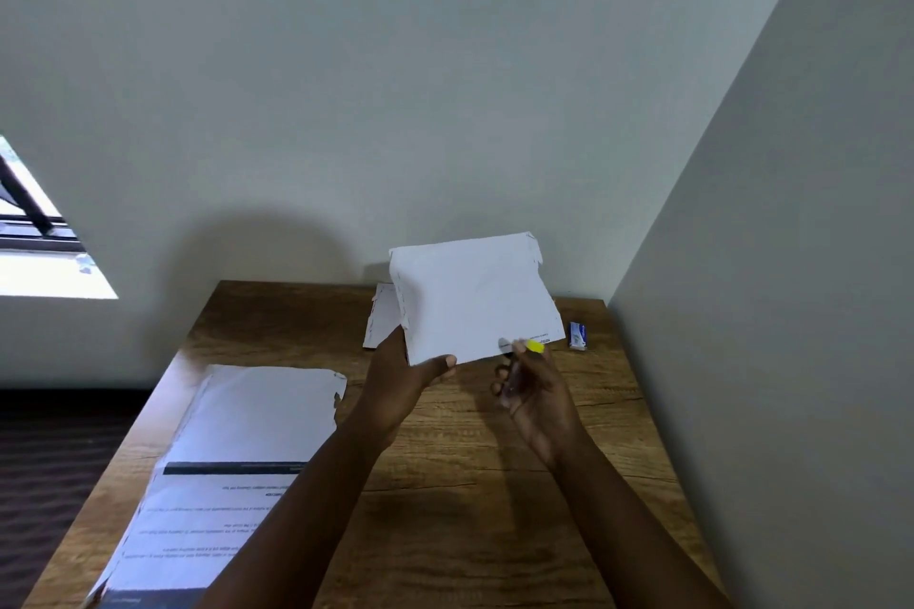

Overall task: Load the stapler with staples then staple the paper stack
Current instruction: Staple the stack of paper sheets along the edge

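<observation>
Above the wooden table (445,485), mid-frame, I count one lifted paper stack (475,297), tilted, its long axis running left-right. My left hand (400,381) grips its lower left corner. My right hand (536,391) curls round one yellow-tipped stapler (529,347) pointing up at the stack's lower edge. Two more paper piles lie flat: lower left (247,410) and behind (381,317). One staple box (577,335) sits right.

Matt white paper stack (475,297) with ragged, torn edges above a brown wood-grain table (484,485) of dull finish; the small blue-and-white staple box (577,335) looks like glossy card.
</observation>
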`<action>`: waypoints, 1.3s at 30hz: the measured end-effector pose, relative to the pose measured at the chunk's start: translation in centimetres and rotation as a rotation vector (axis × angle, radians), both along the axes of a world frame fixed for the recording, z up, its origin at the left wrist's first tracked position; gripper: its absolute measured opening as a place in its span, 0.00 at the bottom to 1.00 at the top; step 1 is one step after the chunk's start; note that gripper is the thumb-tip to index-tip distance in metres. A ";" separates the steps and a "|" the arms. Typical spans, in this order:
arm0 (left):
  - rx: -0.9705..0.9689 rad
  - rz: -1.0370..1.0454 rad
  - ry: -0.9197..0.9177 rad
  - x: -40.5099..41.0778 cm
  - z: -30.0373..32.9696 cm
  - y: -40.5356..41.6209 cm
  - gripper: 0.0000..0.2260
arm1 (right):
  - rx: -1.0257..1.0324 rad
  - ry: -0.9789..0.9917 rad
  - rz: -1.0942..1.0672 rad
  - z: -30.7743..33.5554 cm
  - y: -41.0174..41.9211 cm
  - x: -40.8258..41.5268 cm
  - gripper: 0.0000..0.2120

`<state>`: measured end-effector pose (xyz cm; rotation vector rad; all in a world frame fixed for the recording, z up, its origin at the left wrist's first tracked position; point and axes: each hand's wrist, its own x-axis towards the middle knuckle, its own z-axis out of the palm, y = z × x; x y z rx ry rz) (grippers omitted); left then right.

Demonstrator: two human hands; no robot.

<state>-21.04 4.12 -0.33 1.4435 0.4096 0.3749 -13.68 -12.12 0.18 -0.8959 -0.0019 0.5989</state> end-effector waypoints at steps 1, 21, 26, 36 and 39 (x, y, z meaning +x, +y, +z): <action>-0.004 -0.002 -0.001 -0.1 0.1 0.0 0.21 | -0.049 -0.010 -0.039 0.0 -0.4 0.7 0.19; 0.083 -0.046 0.026 -0.1 1.2 -0.4 0.09 | -0.478 0.075 -0.247 3.6 -3.4 4.6 0.09; -0.100 0.031 0.045 0.0 1.6 -0.5 0.10 | -0.355 0.223 -0.226 4.1 -3.3 4.8 0.10; -0.165 0.093 0.036 0.5 1.6 -0.7 0.10 | -0.370 0.189 -0.184 4.5 -3.2 5.2 0.11; -0.200 0.087 0.004 0.6 1.8 -0.6 0.14 | -0.447 0.100 -0.178 4.5 -3.3 5.2 0.11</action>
